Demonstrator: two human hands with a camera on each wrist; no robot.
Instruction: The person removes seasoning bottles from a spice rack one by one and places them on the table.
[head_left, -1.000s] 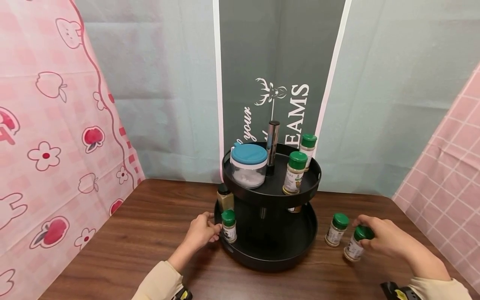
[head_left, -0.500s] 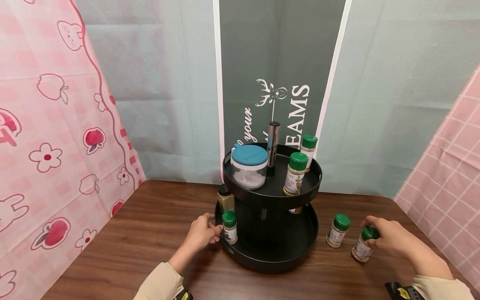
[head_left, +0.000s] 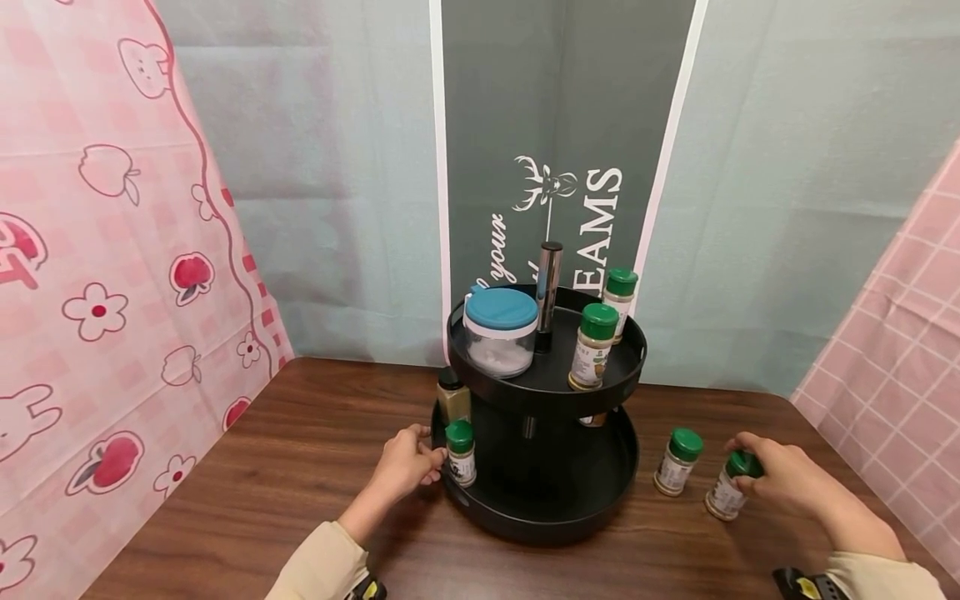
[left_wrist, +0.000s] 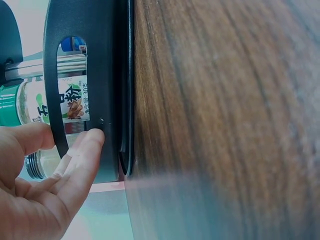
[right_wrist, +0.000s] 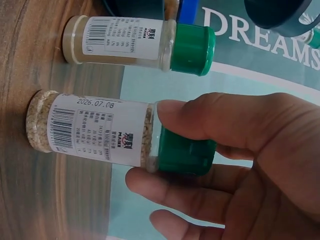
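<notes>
My left hand (head_left: 407, 458) pinches the rim of the lower tier of a black two-tier turntable rack (head_left: 540, 529), at the slot in its wall. Right beside those fingers, a green-capped spice jar (head_left: 461, 454) stands on that tier. Over on the right, my right hand (head_left: 783, 479) holds another spice jar (right_wrist: 95, 129) by its green cap, thumb on one side and fingers on the other. The jar is upright, its base at the tabletop, and pale coarse grains show through it. A similar spice jar (head_left: 678, 462) with finer contents stands just left of it.
On the upper tier sit a blue-lidded clear jar (head_left: 500, 333) and two green-capped jars (head_left: 592, 348), around a metal post (head_left: 548, 287). A black-capped bottle (head_left: 453, 398) stands on the lower tier. Hanging cloths (head_left: 360, 208) enclose the wooden table (head_left: 315, 442).
My right hand has moved the held spice jar a little to the right, widening the gap to the neighbouring jar. My left hand stays at the turntable's rim.
</notes>
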